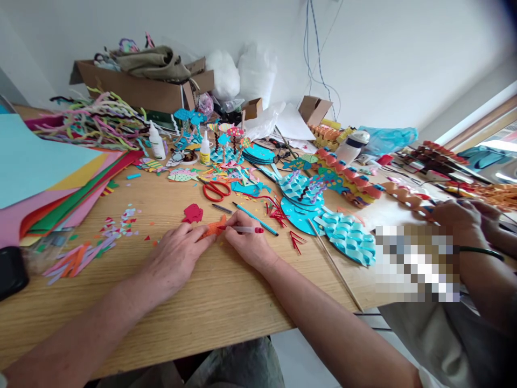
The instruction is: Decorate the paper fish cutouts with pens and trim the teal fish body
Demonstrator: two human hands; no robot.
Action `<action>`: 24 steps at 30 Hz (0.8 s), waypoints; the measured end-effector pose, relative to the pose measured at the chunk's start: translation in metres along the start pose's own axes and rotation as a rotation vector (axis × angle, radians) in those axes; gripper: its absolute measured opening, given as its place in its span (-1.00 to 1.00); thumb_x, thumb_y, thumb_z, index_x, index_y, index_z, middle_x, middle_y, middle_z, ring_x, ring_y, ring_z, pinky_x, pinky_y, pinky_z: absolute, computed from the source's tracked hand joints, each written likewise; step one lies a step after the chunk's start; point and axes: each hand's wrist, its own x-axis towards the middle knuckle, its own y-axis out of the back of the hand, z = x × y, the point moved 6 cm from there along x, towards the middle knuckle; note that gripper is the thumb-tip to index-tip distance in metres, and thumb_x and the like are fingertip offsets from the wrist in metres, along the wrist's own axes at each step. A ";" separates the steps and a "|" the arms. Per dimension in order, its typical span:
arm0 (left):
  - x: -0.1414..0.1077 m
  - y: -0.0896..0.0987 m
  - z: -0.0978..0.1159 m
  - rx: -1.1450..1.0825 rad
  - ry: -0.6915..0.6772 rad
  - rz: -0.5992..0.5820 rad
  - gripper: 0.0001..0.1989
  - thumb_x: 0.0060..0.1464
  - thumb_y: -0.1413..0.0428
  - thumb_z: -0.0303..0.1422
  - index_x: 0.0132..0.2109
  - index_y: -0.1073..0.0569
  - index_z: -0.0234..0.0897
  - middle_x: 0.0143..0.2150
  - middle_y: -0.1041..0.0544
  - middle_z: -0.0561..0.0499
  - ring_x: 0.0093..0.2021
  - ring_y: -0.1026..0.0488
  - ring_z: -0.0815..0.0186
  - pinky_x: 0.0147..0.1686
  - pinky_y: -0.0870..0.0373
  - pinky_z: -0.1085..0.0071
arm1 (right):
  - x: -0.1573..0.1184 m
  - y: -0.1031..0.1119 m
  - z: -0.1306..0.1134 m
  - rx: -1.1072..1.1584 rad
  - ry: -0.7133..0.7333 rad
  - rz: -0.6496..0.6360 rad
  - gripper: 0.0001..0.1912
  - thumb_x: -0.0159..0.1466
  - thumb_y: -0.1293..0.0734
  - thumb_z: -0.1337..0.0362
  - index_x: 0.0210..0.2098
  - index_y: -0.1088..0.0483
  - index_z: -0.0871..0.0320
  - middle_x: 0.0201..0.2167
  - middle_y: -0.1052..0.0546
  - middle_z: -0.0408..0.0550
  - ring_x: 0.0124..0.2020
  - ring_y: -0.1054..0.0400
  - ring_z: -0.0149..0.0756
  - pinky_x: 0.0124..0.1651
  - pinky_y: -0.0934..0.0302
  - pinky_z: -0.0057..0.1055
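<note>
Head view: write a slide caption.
Right hand holds a white-and-red marker at an orange cutout that the left hand touches; red-handled scissors lie beyond on the wooden table.

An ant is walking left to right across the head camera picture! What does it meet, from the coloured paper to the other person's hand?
Coloured paper sheets → left hand → orange cutout → right hand → wooden stick → other person's hand.

Lit brightly and softly, apparently from the window at right. Dimmer beneath the counter, with soft shadows on top. Stretched toward the edges, darkened at the top-right corner, coarsely pixelated at lower right.
</note>
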 end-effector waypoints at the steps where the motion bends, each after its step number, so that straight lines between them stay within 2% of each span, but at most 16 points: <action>1: 0.000 0.000 0.000 -0.001 0.004 0.001 -0.54 0.11 0.13 -0.60 0.11 -0.33 -0.19 0.03 -0.39 -0.09 -0.05 -0.28 0.15 -0.07 -0.30 0.21 | 0.000 0.000 0.000 0.000 -0.002 -0.003 -0.94 0.00 -0.19 0.37 -0.57 -0.18 0.12 -0.67 -0.26 -0.28 -0.64 -0.09 -0.49 -0.57 0.00 -0.53; 10: 0.000 0.001 0.000 -0.039 -0.010 -0.002 -0.53 0.13 0.19 -0.59 0.13 -0.32 -0.22 0.03 -0.39 -0.13 -0.06 -0.28 0.14 -0.07 -0.31 0.16 | 0.001 0.006 0.004 0.080 -0.040 0.050 -0.95 0.00 -0.18 0.36 -0.57 -0.20 0.12 -0.66 -0.23 -0.28 -0.61 -0.10 -0.46 -0.55 0.00 -0.51; 24: -0.001 -0.002 -0.002 -0.033 -0.004 0.021 -0.54 0.13 0.16 -0.58 0.12 -0.32 -0.19 0.02 -0.39 -0.10 -0.08 -0.29 0.16 -0.12 -0.31 0.21 | 0.002 0.001 0.004 0.048 -0.032 0.018 -0.96 0.01 -0.18 0.38 -0.54 -0.20 0.12 -0.65 -0.27 -0.27 -0.62 -0.12 -0.46 -0.56 -0.01 -0.51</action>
